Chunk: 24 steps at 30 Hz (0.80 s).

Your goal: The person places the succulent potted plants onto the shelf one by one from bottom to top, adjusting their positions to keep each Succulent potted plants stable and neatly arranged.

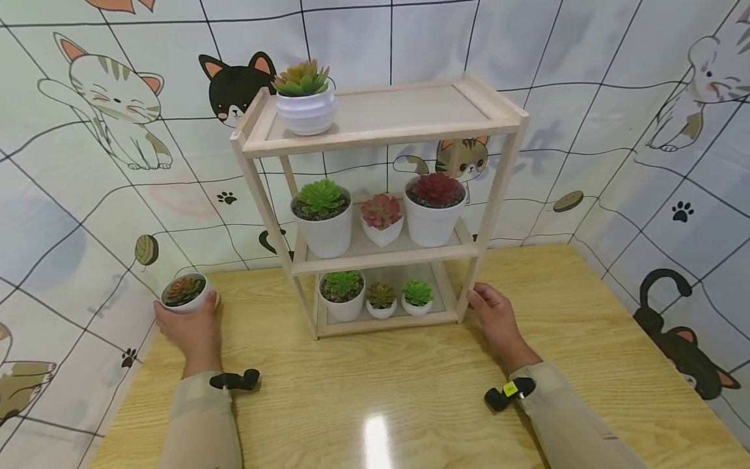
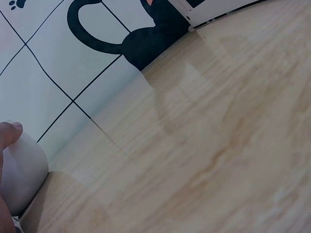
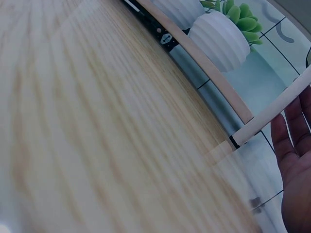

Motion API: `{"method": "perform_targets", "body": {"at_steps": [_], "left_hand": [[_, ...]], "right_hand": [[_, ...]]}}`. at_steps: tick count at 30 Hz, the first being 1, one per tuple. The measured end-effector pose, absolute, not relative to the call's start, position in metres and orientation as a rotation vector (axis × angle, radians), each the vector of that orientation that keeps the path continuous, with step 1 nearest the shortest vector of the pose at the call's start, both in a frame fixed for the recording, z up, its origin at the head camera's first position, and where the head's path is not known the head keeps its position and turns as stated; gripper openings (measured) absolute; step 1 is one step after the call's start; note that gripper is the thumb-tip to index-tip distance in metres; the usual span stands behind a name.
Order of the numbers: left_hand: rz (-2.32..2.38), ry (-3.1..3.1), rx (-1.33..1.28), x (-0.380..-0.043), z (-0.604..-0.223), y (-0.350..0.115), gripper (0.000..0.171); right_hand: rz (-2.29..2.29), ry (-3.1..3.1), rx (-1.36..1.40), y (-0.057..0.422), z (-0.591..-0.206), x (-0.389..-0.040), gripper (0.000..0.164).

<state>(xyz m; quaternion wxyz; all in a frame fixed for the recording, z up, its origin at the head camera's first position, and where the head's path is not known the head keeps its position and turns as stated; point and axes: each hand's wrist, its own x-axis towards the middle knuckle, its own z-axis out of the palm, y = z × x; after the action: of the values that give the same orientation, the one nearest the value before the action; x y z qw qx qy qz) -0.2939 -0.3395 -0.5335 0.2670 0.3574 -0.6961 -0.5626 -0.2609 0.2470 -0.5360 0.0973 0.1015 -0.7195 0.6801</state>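
Observation:
At the table's left end, my left hand (image 1: 190,326) grips a white pot with an orange-green succulent (image 1: 184,291). Its thumb and fingers lie round the pot's side, and the pot's white wall (image 2: 24,170) shows at the edge of the left wrist view. My right hand (image 1: 498,319) touches the right front leg of a light wooden three-tier shelf (image 1: 383,264) near its foot. Seen from the right wrist, the fingers (image 3: 294,121) reach up fairly straight to the leg (image 3: 272,109), their tips partly hidden behind it.
A white ribbed pot (image 1: 306,112) with a succulent stands on the top tier's left. The middle tier bears a green succulent (image 1: 321,198), a pink one (image 1: 381,211) and a dark red one (image 1: 436,190). Three small green pots (image 1: 342,306) line the bottom tier. Cat-print walls (image 1: 363,39) border the wooden table (image 1: 351,397).

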Motion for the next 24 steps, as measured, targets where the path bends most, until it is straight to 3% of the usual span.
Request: {"method": "perform_targets", "body": {"at_steps": [24], "left_hand": [[-1.489,-1.865,0.968,-0.2894,-0.5311,-0.3325,0.114]], "right_hand": [[2.021,-2.111,0.299,0.2446,-0.5332,-0.2596,0.042]]}}
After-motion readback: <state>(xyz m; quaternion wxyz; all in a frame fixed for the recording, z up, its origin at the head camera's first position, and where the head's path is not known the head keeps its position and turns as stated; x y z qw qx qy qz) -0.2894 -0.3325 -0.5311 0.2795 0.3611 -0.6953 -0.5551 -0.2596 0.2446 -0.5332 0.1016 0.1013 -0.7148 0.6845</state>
